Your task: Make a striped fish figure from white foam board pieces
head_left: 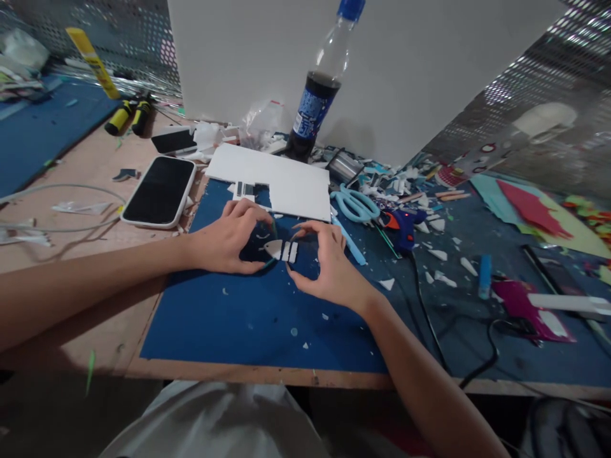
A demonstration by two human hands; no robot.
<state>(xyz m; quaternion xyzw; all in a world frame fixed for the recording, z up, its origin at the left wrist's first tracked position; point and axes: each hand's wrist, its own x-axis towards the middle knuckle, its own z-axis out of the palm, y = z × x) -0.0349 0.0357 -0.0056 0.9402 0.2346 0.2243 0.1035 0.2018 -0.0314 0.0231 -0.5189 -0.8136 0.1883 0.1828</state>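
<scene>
Several small white cut pieces lie in a row on the blue mat (248, 324). The leftmost is a pointed piece (273, 249), and narrow white strips (289, 252) sit to its right. My left hand (232, 238) curves around the pointed end, thumb and fingers apart. From the other side, my right hand (325, 257) reaches over the strips with its fingers spread, the tips close to them. Whether any fingertip touches a piece I cannot make out. Just behind the hands rests a white foam board (281, 181) with a notch cut in its front edge.
A phone (160, 191) lies at left, near yellow-black pliers (128, 116) and a glue stick (93, 62). Behind the board stands a cola bottle (315, 95). To the right are light-blue scissors (356, 203), a blue glue gun (405, 226) with a cord, scraps and coloured sheets (534, 210).
</scene>
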